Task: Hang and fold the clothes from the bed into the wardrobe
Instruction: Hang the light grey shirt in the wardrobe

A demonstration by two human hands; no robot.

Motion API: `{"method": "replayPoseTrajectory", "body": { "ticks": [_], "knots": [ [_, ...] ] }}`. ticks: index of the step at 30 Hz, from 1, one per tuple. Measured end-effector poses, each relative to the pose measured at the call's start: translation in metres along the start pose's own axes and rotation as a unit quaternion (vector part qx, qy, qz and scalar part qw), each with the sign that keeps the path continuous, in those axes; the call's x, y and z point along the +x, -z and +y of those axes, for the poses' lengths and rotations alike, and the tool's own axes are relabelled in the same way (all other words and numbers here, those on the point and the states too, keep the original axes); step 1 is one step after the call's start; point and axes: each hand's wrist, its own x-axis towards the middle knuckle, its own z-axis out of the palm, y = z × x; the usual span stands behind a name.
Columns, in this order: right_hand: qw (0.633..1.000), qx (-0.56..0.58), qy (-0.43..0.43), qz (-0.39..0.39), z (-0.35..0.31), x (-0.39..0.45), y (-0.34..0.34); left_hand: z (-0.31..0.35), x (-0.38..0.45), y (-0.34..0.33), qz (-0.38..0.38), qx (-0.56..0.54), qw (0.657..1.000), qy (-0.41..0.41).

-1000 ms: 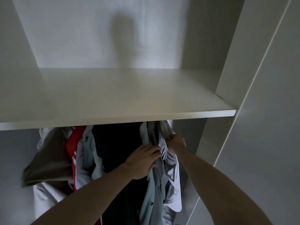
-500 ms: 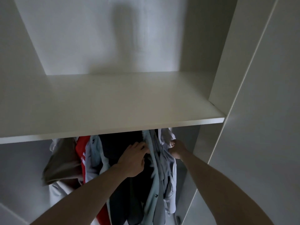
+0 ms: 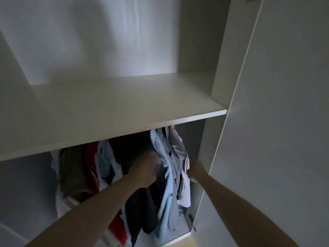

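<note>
— Head view: what fills it?
— A white wardrobe [image 3: 222, 68], its shelf [image 3: 114, 107] bare, with clothes hanging below it.
— Which clothes?
— From the left: a brown garment [image 3: 73, 172], a red one [image 3: 91, 157], dark ones [image 3: 138, 207], then a light blue shirt [image 3: 167, 177] at the right end.
— And the hands?
— Left hand [image 3: 145, 169] has its grip clenched on the light blue shirt's left edge; right hand [image 3: 195, 169] touches its right side, grip hidden behind cloth, so I cannot tell.
</note>
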Motion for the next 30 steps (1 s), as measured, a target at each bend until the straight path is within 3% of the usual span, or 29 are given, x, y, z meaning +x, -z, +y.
{"method": "replayPoseTrajectory", "body": {
  "ticks": [5, 10, 25, 30],
  "knots": [
    [0.993, 0.105, 0.0, 0.057, 0.017, -0.091, 0.014, 0.028, -0.03, 0.008, -0.008, -0.029, 0.999, -0.028],
    [0.986, 0.141, -0.025, 0.09, 0.046, -0.171, 0.019, 0.063, -0.056, 0.008, -0.022, -0.058, 0.996, -0.064],
    [0.976, 0.157, -0.039, 0.145, 0.142, -0.358, 0.067, 0.225, -0.09, 0.012, -0.066, -0.107, 0.989, -0.077],
    [0.972, 0.166, -0.038, 0.161, 0.185, -0.418, 0.09, 0.298, -0.118, 0.016, -0.074, -0.094, 0.982, -0.148]
  ]
}}
